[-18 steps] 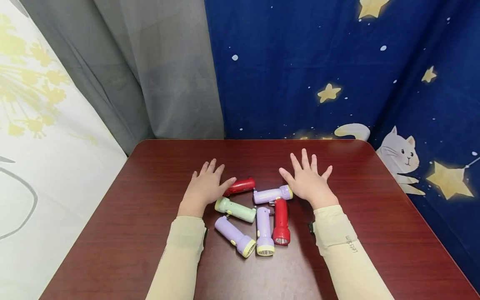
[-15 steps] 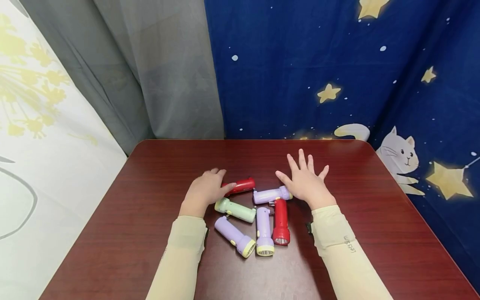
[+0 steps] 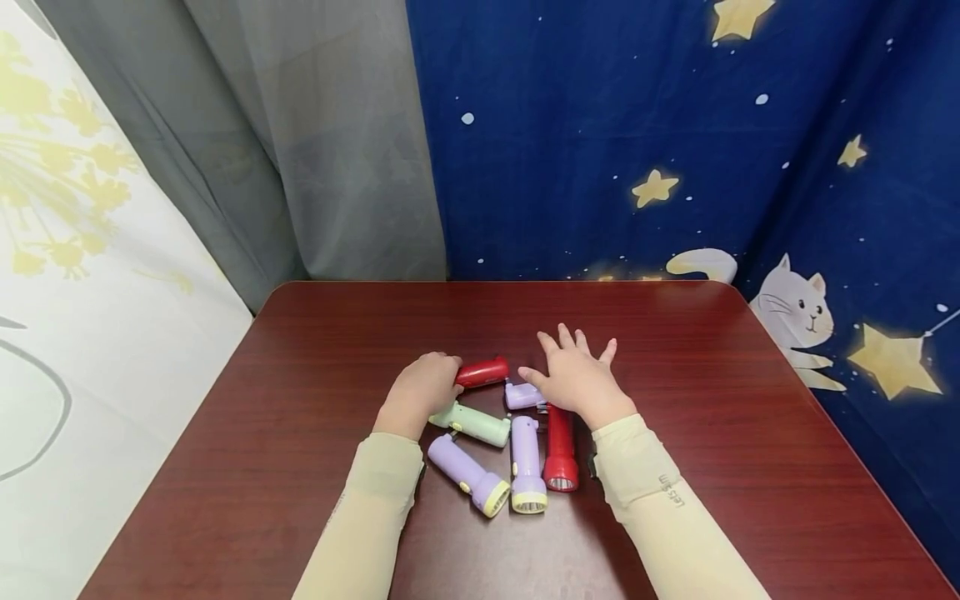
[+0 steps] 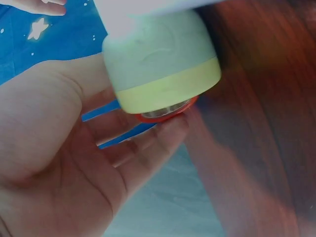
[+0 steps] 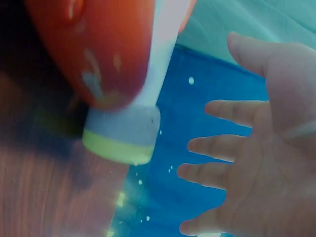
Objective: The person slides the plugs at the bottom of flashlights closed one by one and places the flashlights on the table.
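Note:
My left hand grips the head end of the far red flashlight, fingers and thumb curled about it. In the left wrist view, the yellow-rimmed head of the green flashlight partly hides that grip, with a red rim showing behind it. My right hand spreads its fingers over the far purple flashlight, covering its head. That hand holds nothing. A second red flashlight points toward me just below the right hand. Alongside it lies another purple flashlight.
A third purple flashlight lies slanted at the front left of the group. All rest on a dark red wooden table. Behind its far edge hang a grey curtain and a blue star-patterned curtain.
My left hand has gone from spread fingers beside the far red flashlight to curling round its head. My right hand has moved left and nearer, over the far purple flashlight, fingers still spread.

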Motion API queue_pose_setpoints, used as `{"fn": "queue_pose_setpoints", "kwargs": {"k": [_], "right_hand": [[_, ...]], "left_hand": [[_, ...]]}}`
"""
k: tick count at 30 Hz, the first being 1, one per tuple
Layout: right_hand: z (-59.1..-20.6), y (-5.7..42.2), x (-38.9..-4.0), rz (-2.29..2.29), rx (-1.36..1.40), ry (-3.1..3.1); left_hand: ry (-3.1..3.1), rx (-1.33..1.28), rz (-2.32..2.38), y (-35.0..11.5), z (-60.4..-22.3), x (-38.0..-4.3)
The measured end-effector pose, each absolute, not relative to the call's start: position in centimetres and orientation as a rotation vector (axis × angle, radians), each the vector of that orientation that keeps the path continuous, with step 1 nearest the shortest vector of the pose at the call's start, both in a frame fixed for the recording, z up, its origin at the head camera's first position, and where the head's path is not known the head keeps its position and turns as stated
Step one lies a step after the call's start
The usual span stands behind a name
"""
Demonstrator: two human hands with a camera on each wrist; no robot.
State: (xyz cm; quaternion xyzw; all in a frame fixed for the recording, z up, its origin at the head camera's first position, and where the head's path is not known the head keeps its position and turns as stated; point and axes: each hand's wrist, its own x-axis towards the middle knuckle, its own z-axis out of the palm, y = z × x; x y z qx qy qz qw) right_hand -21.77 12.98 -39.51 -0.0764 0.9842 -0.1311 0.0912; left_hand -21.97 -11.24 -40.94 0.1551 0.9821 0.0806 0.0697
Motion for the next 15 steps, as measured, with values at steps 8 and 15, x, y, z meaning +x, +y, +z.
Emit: {"fn": "queue_pose_setpoints", "kwargs": {"k": [8, 15], "right_hand": [[-40.0, 12.2, -21.5, -0.402, -0.221, 2.944], [-39.8, 12.3, -21.5, -0.438, -0.216, 2.954]], "left_hand": [[2.975, 0.413, 0.365, -11.4, -41.2, -22.4], [3.056, 0.385, 0.473, -12.3, -40.8, -22.7]]}}
